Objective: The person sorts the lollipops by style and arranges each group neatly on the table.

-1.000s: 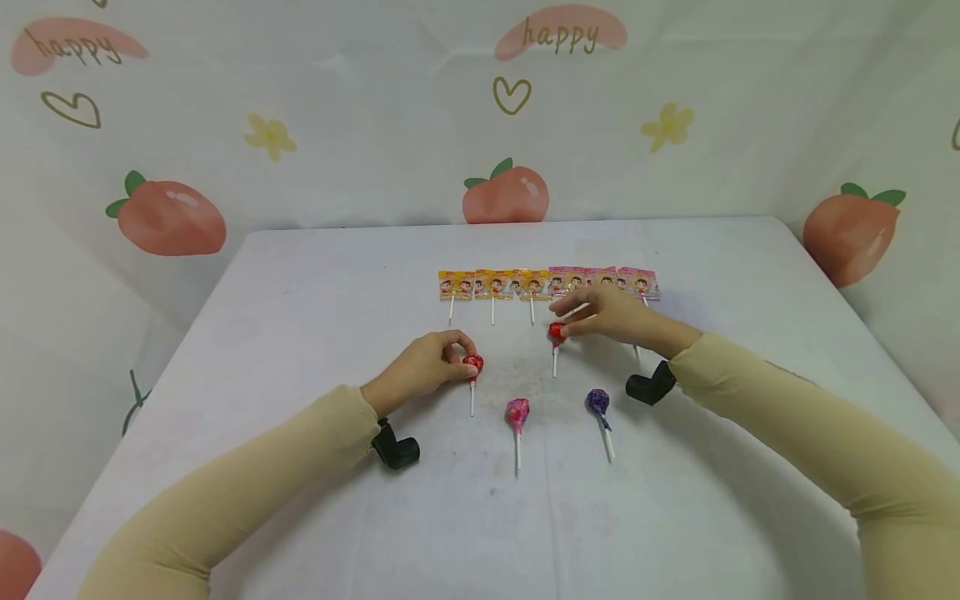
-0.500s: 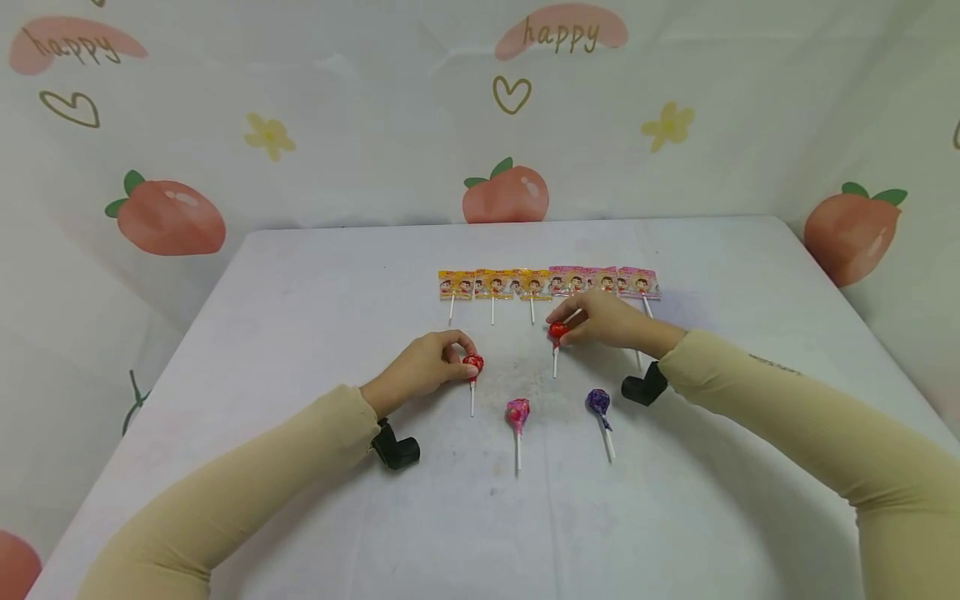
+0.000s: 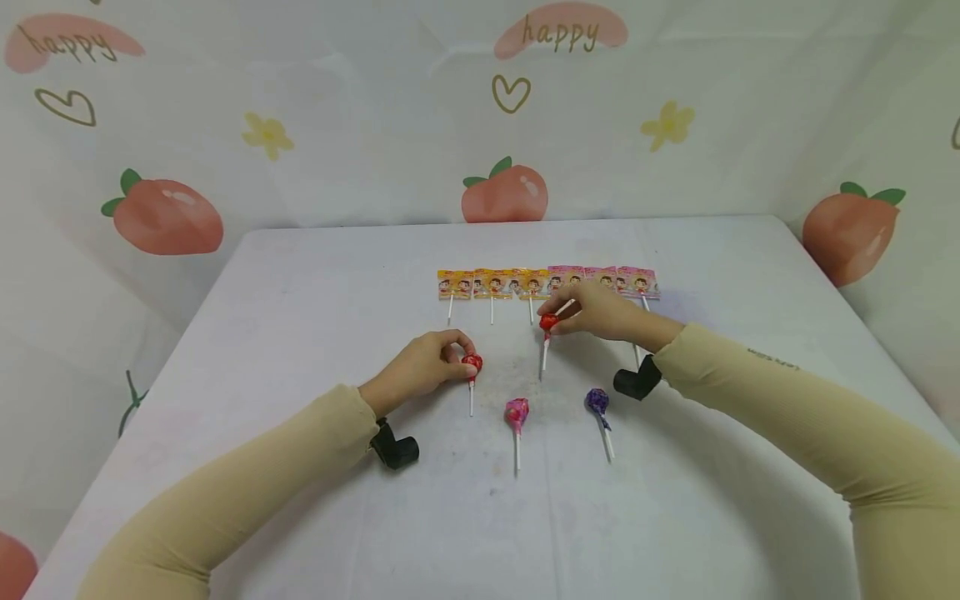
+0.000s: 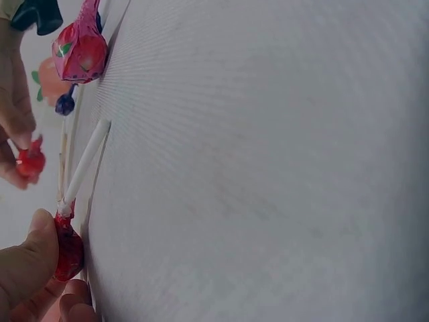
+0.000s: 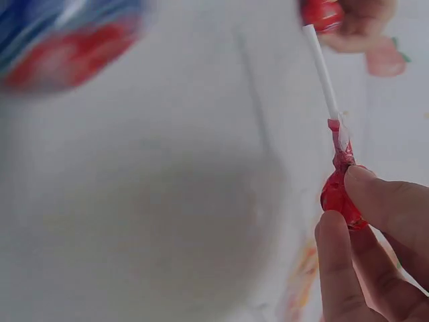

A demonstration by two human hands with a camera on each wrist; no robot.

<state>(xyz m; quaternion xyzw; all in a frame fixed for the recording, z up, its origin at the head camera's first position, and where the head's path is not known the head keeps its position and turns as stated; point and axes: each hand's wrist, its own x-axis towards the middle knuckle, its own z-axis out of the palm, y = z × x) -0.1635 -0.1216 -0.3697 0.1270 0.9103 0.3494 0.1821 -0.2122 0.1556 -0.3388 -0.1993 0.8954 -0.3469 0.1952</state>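
Note:
On the left, a red-wrapped lollipop (image 3: pixel 472 364) has its head pinched between thumb and fingers of my left hand (image 3: pixel 422 367), its white stick pointing toward me. My right hand (image 3: pixel 603 315) pinches the head of a second red lollipop (image 5: pixel 340 198), which appears slightly raised off the table, stick hanging toward me. Nearer the front lie a pink lollipop (image 3: pixel 517 412) and a purple lollipop (image 3: pixel 597 402), both untouched. In the left wrist view, the left thumb (image 4: pixel 37 251) presses against the red wrapper.
Behind the hands runs a row of flat-packed lollipops, yellow packets (image 3: pixel 492 284) on the left and pink packets (image 3: pixel 637 282) on the right. My right hand partly covers the pink ones. A white cloth covers the table (image 3: pixel 337 275).
My right hand has taken hold of its red lollipop and shifted it slightly left and upward. My left hand stays in place on the other red lollipop.

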